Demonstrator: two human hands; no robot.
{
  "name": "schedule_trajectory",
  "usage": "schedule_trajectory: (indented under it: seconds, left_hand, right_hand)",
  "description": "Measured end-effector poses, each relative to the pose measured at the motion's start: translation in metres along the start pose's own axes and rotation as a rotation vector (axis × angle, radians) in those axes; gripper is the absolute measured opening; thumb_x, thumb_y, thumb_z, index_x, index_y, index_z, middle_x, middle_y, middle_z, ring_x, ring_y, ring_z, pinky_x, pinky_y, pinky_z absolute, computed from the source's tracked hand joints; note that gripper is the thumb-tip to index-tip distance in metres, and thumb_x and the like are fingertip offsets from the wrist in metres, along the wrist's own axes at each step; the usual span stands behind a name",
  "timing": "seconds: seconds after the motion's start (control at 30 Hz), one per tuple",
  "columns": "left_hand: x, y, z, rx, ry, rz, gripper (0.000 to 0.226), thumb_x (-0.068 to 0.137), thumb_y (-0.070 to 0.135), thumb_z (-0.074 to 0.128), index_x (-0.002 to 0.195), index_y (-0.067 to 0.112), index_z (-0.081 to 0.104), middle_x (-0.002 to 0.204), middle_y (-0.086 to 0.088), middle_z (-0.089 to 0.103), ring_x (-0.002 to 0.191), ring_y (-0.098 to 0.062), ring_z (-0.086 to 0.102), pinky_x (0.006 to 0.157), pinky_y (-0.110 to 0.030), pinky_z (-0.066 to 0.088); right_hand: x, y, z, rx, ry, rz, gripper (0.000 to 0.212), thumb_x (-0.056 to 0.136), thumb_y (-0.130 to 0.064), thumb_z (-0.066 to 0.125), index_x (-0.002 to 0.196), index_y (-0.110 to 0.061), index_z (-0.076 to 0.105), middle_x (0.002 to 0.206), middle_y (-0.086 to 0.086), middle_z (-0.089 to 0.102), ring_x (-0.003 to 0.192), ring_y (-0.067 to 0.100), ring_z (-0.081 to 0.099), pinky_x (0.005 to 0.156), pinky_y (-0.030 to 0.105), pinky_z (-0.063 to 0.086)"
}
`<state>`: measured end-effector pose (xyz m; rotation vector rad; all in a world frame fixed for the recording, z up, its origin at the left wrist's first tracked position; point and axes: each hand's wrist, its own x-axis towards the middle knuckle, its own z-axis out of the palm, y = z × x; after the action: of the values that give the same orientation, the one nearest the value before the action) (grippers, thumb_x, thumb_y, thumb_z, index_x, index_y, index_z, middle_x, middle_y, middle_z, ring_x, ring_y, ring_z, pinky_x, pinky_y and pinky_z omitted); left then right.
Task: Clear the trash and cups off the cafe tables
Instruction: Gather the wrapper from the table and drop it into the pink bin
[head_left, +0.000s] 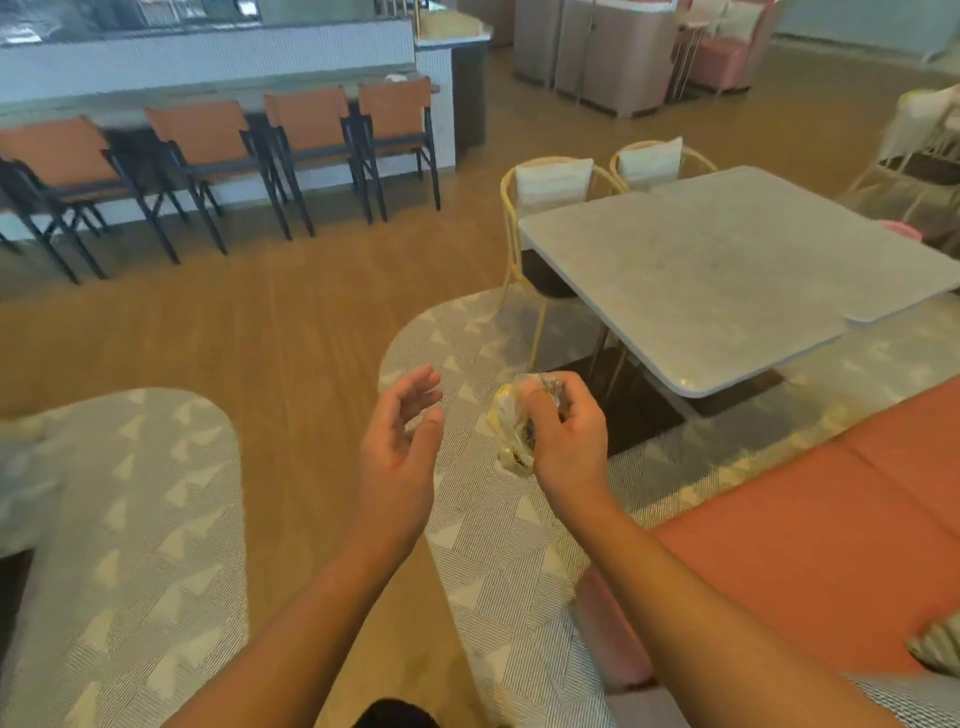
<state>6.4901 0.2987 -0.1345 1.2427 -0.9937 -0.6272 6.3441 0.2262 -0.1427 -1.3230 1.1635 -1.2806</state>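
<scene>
Wrapper (511, 431), a crumpled clear-and-yellow plastic piece with dark print, is held in the air in front of the person, over the edge of a grey patterned rug (488, 525). The right hand (566, 431) grips it, fingers curled round its top with the thumb side toward the camera. The left hand (400, 452) hangs just beside it, not touching, palm turned inward and fingers loosely spread, holding nothing. Beyond the right hand stands a grey marble table (727, 280), with a second top butted against its far right side. Two yellow-framed chairs (550, 182) are tucked in at its far edge. An orange bench (831, 519) runs along the right. Across the wood floor (285, 332), orange stools (208, 140) line a white counter (208, 57).
</scene>
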Motion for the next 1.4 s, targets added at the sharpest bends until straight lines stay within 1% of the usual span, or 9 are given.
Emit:
schedule_trajectory:
  seconds: [0.17, 0.37, 0.53, 0.67, 0.83, 1.1, 1.2, 1.33, 1.4]
  left_hand:
    - [0.096, -0.034, 0.023, -0.005, -0.041, 0.003, 0.039, 0.098, 0.035, 0.057, 0.136, 0.03, 0.059, 0.133, 0.01, 0.067, 0.124, -0.01, 0.065, 0.105, -0.047, 0.056]
    - [0.23, -0.089, 0.026, -0.009, -0.088, 0.001, 0.033, 0.101, 0.028, 0.055, 0.131, 0.041, 0.059, 0.13, 0.019, 0.067, 0.124, -0.008, 0.064, 0.107, -0.046, 0.055]
    - [0.369, -0.119, 0.011, -0.002, -0.095, 0.003, 0.036, 0.1, 0.026, 0.057, 0.135, 0.033, 0.06, 0.132, 0.01, 0.067, 0.125, -0.012, 0.064, 0.106, -0.045, 0.056]
    - [0.475, -0.127, -0.003, -0.007, -0.088, 0.032, 0.041, 0.097, 0.04, 0.058, 0.138, 0.03, 0.06, 0.134, 0.008, 0.067, 0.127, -0.015, 0.064, 0.103, -0.043, 0.057]
    - [0.578, -0.153, 0.001, 0.027, -0.095, 0.05, 0.047, 0.097, 0.043, 0.056, 0.141, 0.027, 0.058, 0.135, 0.01, 0.067, 0.128, -0.013, 0.063, 0.105, -0.047, 0.056]
    - [0.75, -0.224, 0.043, 0.037, -0.076, 0.027, 0.042, 0.096, 0.044, 0.056, 0.137, 0.034, 0.059, 0.134, 0.013, 0.067, 0.127, -0.011, 0.063, 0.107, -0.05, 0.054]
    - [0.826, -0.247, 0.069, 0.046, -0.074, 0.018, 0.037, 0.099, 0.037, 0.057, 0.136, 0.035, 0.059, 0.134, 0.013, 0.067, 0.127, -0.01, 0.063, 0.107, -0.046, 0.055]
    - [0.929, -0.264, 0.1, 0.042, -0.038, 0.028, 0.041, 0.096, 0.044, 0.056, 0.136, 0.035, 0.059, 0.134, 0.012, 0.067, 0.127, -0.01, 0.063, 0.105, -0.04, 0.056]
    - [0.976, -0.272, 0.111, 0.036, -0.022, 0.018, 0.04, 0.098, 0.04, 0.056, 0.137, 0.03, 0.059, 0.135, 0.01, 0.067, 0.127, -0.009, 0.063, 0.106, -0.04, 0.055]
  right_hand:
    - [0.093, 0.018, 0.023, -0.043, 0.031, 0.024, 0.02, 0.096, -0.041, 0.066, 0.089, -0.023, 0.067, 0.084, 0.013, 0.064, 0.071, 0.013, 0.054, 0.067, 0.043, 0.05]
    - [0.221, 0.043, 0.086, -0.084, 0.063, 0.007, 0.023, 0.101, -0.037, 0.064, 0.092, -0.016, 0.066, 0.085, 0.016, 0.063, 0.072, 0.016, 0.053, 0.072, 0.052, 0.052]
    - [0.34, 0.051, 0.163, -0.099, 0.077, 0.012, 0.024, 0.105, -0.029, 0.064, 0.094, -0.008, 0.064, 0.088, 0.023, 0.062, 0.074, 0.021, 0.053, 0.075, 0.057, 0.052]
    - [0.421, 0.048, 0.219, -0.063, 0.06, -0.002, 0.035, 0.105, -0.031, 0.062, 0.095, 0.002, 0.059, 0.088, 0.033, 0.057, 0.072, 0.026, 0.049, 0.072, 0.06, 0.05]
    - [0.519, 0.057, 0.273, -0.046, 0.033, -0.004, 0.038, 0.104, -0.035, 0.062, 0.096, 0.002, 0.059, 0.089, 0.03, 0.058, 0.072, 0.022, 0.05, 0.073, 0.059, 0.051]
    - [0.705, 0.1, 0.329, -0.046, 0.044, 0.01, 0.027, 0.098, -0.044, 0.061, 0.096, -0.018, 0.069, 0.09, 0.013, 0.068, 0.076, 0.016, 0.059, 0.074, 0.049, 0.054]
    - [0.792, 0.116, 0.346, -0.03, 0.017, 0.005, 0.023, 0.103, -0.036, 0.063, 0.097, -0.015, 0.069, 0.088, 0.015, 0.067, 0.072, 0.015, 0.057, 0.067, 0.045, 0.052]
    - [0.908, 0.116, 0.372, -0.021, -0.025, -0.008, 0.018, 0.106, -0.034, 0.061, 0.099, -0.02, 0.069, 0.086, 0.005, 0.069, 0.07, 0.008, 0.058, 0.064, 0.03, 0.051]
    - [0.957, 0.114, 0.386, -0.006, -0.034, -0.014, 0.018, 0.105, -0.035, 0.06, 0.1, -0.021, 0.068, 0.088, 0.006, 0.069, 0.073, 0.009, 0.06, 0.067, 0.031, 0.052]
